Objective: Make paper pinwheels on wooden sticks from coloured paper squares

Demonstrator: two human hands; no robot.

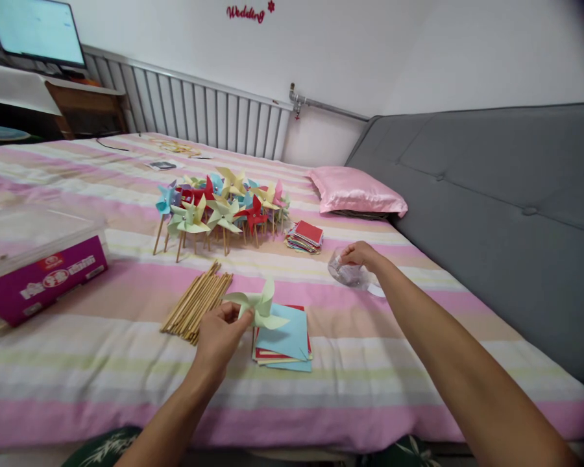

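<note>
My left hand (224, 327) pinches a pale green paper pinwheel (257, 305) between thumb and fingers. It hangs above a stack of square paper sheets (285, 334), blue on top with red and cream edges below. To the left of that hand lies a bundle of thin wooden sticks (194, 301). My right hand (360, 254) reaches into a small clear plastic bag (348, 275) at the right. Its fingers are bent together; what they grip is hidden. Behind stand many finished pinwheels (224, 211) on sticks, in red, green, yellow and blue.
A second pile of coloured paper squares (305, 237) lies behind the bag. A clear box with a purple label (46, 279) stands at the left. A pink pillow (355, 191) rests by the grey headboard (486, 168). Everything lies on a striped bedspread (370, 389).
</note>
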